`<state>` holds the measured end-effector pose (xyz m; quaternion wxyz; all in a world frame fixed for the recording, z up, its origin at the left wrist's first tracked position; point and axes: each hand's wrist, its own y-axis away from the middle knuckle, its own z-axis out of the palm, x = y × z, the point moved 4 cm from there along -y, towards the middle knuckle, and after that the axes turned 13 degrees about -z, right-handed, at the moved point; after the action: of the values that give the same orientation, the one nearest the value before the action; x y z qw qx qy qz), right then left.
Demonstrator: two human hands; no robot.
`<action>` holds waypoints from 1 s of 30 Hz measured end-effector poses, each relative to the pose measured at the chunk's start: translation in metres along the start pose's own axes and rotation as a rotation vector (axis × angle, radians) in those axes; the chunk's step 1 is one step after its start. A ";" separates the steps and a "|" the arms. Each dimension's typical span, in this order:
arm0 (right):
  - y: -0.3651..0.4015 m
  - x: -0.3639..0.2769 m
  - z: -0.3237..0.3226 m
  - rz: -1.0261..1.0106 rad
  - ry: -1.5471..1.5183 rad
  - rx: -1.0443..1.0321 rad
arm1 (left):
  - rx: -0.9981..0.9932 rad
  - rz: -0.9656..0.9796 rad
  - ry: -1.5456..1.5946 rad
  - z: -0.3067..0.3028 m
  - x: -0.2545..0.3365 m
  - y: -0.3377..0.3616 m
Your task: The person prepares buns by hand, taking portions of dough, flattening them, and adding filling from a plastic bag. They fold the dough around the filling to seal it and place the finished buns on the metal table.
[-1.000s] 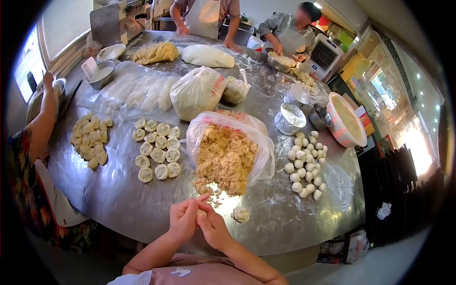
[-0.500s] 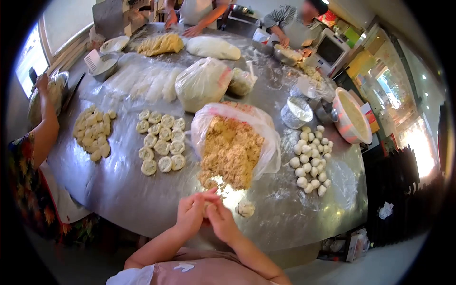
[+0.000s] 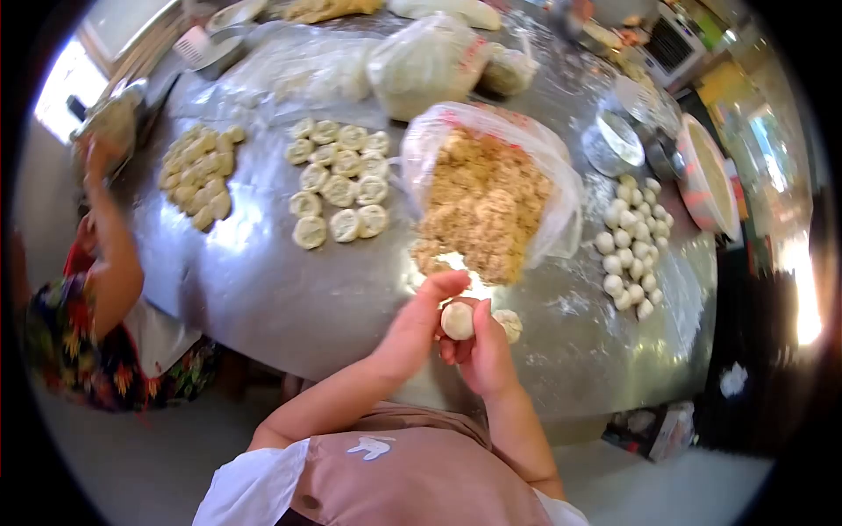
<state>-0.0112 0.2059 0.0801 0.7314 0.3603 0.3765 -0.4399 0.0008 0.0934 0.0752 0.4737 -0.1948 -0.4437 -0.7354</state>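
A round pale dough ball sits between my two hands at the table's near edge. My right hand is closed on it, the thumb at its right side and curled fingers below. My left hand wraps the ball's left side, with a finger reaching over its top; part of that grip is hidden. Just right of my right hand, a small dough piece lies on the metal table. Ahead of my hands, crumbly brown filling spills from an open plastic bag.
Rows of flattened dough rounds lie left of the filling, with a pile of dough pieces beyond. White dough balls cluster at right, near a flour bag and a large tub. A co-worker's arm is at far left.
My view has tilted down and shifted left, so the table sits higher and further right. The dough ball, mostly covered by my fingers before, now shows between my hands.
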 end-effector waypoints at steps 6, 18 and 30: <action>0.008 -0.035 -0.127 -0.132 -0.226 0.519 | 0.555 0.472 -0.230 -0.081 0.023 -0.007; 0.001 -0.176 -0.304 -0.791 -0.087 1.037 | 1.344 0.319 -1.140 -0.187 0.051 -0.024; -0.022 -0.058 -0.080 -0.378 0.982 0.089 | 0.534 0.254 0.144 -0.165 0.033 -0.018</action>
<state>-0.0693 0.2883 0.0898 0.3606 0.4805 0.7143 -0.3591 -0.0085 -0.0588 0.0021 0.6267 -0.0648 -0.5585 -0.5396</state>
